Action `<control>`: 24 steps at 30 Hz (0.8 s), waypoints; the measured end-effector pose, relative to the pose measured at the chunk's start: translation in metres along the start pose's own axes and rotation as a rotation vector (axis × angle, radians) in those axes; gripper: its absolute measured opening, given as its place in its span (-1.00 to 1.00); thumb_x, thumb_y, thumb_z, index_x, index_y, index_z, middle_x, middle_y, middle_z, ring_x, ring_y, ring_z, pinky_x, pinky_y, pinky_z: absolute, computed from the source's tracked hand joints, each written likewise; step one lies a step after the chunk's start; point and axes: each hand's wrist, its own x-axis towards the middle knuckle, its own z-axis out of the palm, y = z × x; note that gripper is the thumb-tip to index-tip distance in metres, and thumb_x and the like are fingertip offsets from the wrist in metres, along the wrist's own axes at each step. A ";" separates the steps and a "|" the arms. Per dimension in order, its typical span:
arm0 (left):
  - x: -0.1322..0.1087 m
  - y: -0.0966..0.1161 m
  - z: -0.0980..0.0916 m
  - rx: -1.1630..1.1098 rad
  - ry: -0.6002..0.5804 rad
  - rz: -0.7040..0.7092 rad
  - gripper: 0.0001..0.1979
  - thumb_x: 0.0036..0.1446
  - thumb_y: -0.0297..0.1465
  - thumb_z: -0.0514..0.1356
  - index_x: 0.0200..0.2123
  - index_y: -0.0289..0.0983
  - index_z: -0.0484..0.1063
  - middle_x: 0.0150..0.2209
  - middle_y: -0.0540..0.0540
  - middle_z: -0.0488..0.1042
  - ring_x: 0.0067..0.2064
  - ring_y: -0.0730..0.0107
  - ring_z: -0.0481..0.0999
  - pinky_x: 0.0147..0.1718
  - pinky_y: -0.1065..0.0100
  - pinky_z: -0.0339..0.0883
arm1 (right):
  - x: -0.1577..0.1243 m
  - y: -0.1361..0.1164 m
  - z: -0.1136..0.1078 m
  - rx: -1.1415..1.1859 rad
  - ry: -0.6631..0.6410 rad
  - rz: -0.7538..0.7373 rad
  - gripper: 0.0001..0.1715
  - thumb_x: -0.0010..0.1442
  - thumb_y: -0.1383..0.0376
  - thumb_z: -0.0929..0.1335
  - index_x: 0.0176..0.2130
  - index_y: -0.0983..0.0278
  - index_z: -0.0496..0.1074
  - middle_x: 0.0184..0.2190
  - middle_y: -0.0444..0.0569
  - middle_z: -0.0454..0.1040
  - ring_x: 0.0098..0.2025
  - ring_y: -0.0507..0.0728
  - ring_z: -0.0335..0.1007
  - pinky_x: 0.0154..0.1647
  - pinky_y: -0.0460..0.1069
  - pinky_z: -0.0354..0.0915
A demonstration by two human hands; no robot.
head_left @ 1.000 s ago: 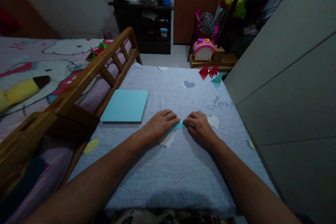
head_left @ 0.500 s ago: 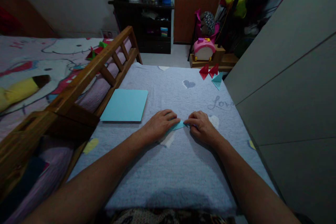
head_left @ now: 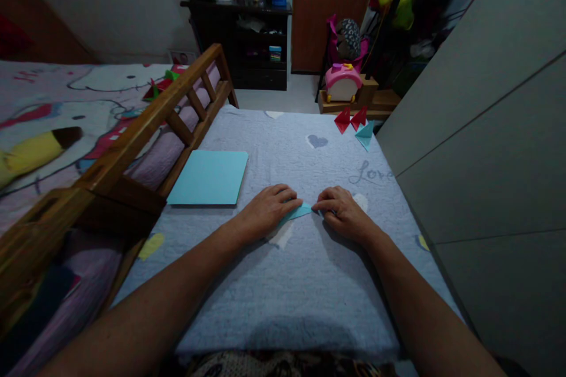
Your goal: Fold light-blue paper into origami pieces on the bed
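A small folded piece of light blue paper (head_left: pixel 299 212) lies on the cloth-covered surface (head_left: pixel 283 288), partly hidden under my left hand (head_left: pixel 271 207). The fingers of that hand are together and press the paper down from the left. My right hand (head_left: pixel 340 210) has its thumb and fingertips closed at the paper's pointed right tip. To the left lies a stack of light blue square sheets (head_left: pixel 210 178). At the far right corner stand two red folded paper pieces (head_left: pixel 342 121) and a light blue folded one (head_left: pixel 365 135).
A wooden rail (head_left: pixel 177 94) runs along the left, with a bed (head_left: pixel 53 94) beyond it. A pale cabinet (head_left: pixel 495 147) borders the right side. Behind are a dark shelf (head_left: pixel 260 41), a door (head_left: pixel 327 12) and a pink toy (head_left: pixel 343 81).
My right hand has shifted very slightly right, and a little more of the paper's tip shows. The left hand stays on the paper.
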 end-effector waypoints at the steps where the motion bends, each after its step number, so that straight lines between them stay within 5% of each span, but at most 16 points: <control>1: 0.000 0.000 0.000 0.000 -0.002 -0.001 -0.61 0.27 -0.50 0.16 0.15 -0.17 0.35 0.03 -0.10 0.46 0.10 0.20 0.34 0.08 0.19 0.28 | 0.000 0.000 -0.001 0.003 -0.009 0.000 -0.57 0.07 0.54 0.28 -0.19 0.22 0.61 -0.25 0.01 0.50 -0.16 0.18 0.32 -0.05 0.15 0.16; 19: 0.002 0.002 -0.006 0.006 -0.046 -0.014 -0.62 0.27 -0.50 0.15 0.15 -0.19 0.38 0.04 -0.11 0.47 0.10 0.19 0.35 0.09 0.19 0.28 | -0.003 0.012 -0.010 0.180 -0.029 0.006 -0.68 0.09 0.50 0.27 -0.37 0.22 0.58 -0.20 -0.01 0.56 -0.11 0.19 0.39 0.01 0.16 0.24; 24: 0.002 0.003 -0.007 0.015 -0.047 -0.017 -0.62 0.28 -0.50 0.14 0.14 -0.19 0.38 0.03 -0.11 0.47 0.10 0.18 0.35 0.08 0.19 0.29 | -0.003 0.007 -0.007 0.151 0.011 0.051 -0.57 0.07 0.49 0.26 -0.13 0.24 0.54 -0.23 0.01 0.53 -0.14 0.19 0.35 -0.01 0.15 0.22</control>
